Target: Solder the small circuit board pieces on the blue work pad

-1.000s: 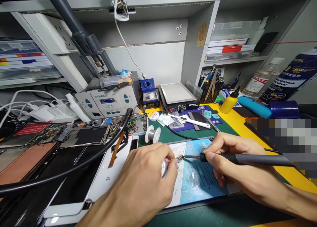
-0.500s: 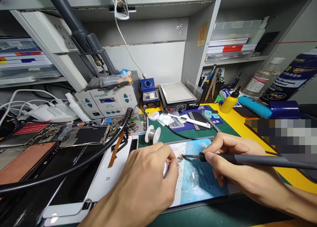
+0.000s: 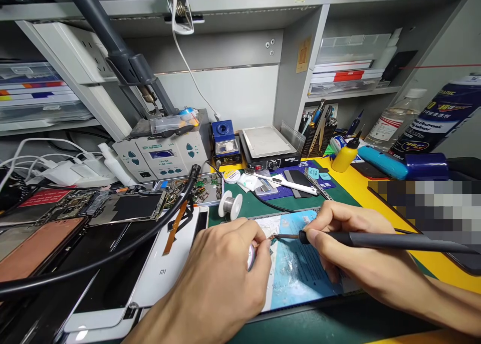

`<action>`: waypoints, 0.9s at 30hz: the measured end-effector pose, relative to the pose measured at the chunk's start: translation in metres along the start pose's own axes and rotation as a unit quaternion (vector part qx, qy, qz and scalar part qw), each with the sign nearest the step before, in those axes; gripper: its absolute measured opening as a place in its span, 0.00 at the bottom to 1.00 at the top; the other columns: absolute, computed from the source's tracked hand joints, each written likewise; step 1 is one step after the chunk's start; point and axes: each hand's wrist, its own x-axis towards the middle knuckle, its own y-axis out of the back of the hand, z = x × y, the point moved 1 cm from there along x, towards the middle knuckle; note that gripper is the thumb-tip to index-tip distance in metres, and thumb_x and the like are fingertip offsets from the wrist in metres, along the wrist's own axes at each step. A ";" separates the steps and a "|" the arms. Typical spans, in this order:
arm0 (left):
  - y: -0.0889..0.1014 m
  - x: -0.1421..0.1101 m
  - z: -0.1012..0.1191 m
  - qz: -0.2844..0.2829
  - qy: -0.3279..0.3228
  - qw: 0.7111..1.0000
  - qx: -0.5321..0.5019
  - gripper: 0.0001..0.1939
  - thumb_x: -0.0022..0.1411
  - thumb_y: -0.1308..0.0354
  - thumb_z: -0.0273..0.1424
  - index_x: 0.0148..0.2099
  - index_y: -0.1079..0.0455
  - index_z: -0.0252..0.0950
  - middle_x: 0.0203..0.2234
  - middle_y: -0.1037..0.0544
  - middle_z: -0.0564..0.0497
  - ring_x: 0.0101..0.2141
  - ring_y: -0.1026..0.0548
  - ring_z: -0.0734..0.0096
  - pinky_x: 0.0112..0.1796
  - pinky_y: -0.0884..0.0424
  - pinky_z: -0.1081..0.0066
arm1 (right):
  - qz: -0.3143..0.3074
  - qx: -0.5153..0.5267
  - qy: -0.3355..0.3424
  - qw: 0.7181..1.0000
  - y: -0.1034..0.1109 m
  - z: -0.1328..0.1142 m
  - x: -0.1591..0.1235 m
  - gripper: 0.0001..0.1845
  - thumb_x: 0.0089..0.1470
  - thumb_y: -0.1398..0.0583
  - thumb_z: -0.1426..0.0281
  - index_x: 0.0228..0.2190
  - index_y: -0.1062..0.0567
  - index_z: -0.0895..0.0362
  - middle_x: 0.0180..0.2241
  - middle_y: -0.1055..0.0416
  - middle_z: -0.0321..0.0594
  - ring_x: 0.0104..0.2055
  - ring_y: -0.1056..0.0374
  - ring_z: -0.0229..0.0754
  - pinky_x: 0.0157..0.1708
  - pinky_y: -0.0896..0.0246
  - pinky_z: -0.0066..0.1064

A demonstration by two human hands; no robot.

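My right hand [image 3: 349, 239] is closed around a dark soldering iron [image 3: 356, 240], held pen-fashion. Its thin metal tip points left and meets a tiny circuit piece [image 3: 273, 238] on a blue-and-white printed sheet [image 3: 300, 269]. Just left of that tip, my left hand [image 3: 229, 269] is closed in a pinch, thumb and forefinger together. A small pale-rimmed spool [image 3: 251, 256] shows between those fingers, mostly hidden by them. Whether the pinch also presses on the circuit piece, I cannot tell.
A white phone shell [image 3: 161, 274] and other phone parts lie to the left, crossed by a thick black hose [image 3: 150, 234]. Behind my hands stand a solder wire reel [image 3: 230, 205], a hot plate [image 3: 268, 143] and a hot-air station [image 3: 165, 153]. A yellow bottle [image 3: 343, 156] stands at right.
The view has shifted slightly. The copper-coloured strand seen between my left fingertips and the circuit piece is now mostly out of sight, and the iron's tip sits closer to those fingers.
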 end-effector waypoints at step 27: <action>0.002 -0.002 0.000 0.000 0.008 1.000 -0.005 0.09 0.65 0.49 0.30 0.34 0.29 0.42 0.31 0.21 0.55 0.32 0.24 0.66 0.34 0.35 0.67 | -0.003 0.099 -0.014 0.995 0.003 -0.001 0.004 0.12 0.52 0.34 0.67 0.22 0.31 0.54 0.12 0.33 0.30 0.12 0.39 0.33 0.13 0.45 0.21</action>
